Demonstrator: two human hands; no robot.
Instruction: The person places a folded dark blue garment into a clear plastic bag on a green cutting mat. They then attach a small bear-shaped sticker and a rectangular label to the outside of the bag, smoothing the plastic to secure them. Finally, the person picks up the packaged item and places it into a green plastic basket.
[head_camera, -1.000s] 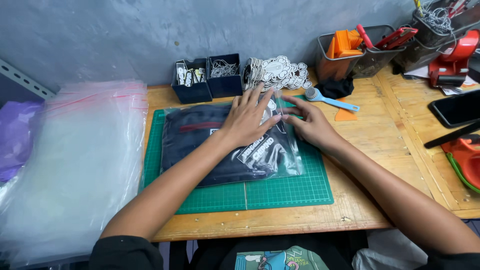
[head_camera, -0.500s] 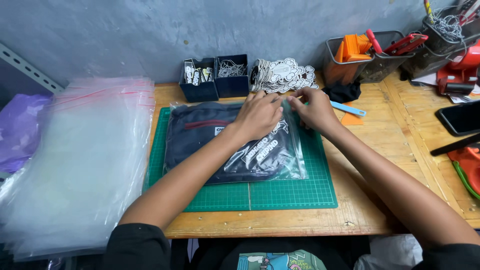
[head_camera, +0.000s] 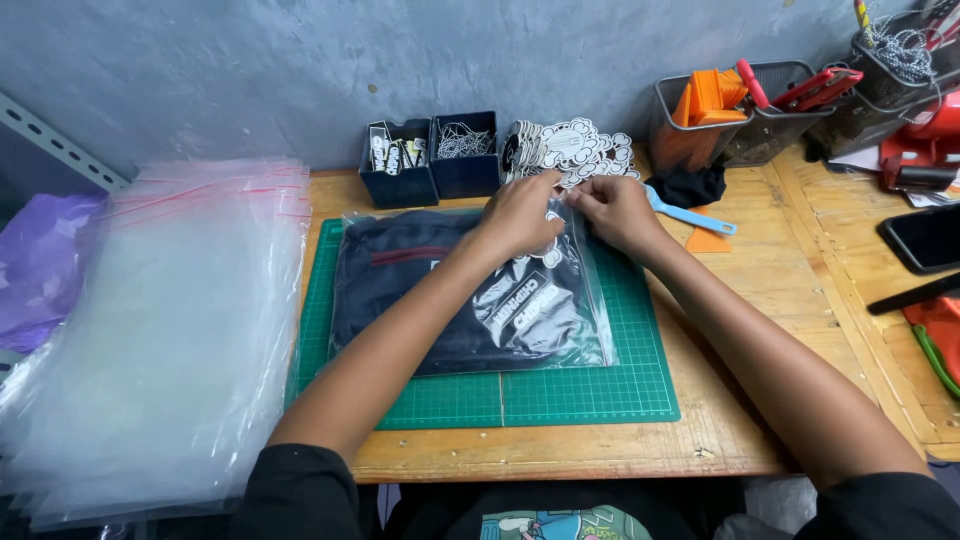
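Both pinching the far edge of the bagged dark shirt (head_camera: 450, 300): left hand (head_camera: 520, 215), right hand (head_camera: 612, 210), fingers clamped, lying on the green mat (head_camera: 590, 390).

A dark navy folded garment (head_camera: 440, 290) with a red stripe and white print is lying in a clear plastic bag (head_camera: 590, 330) on a green gridded cutting mat (head_camera: 580, 390). Far right, orange tools are filling a grey mesh basket (head_camera: 690, 120); a light-blue plastic scraper (head_camera: 690, 215) is resting on the pale wooden counter (head_camera: 780, 260).
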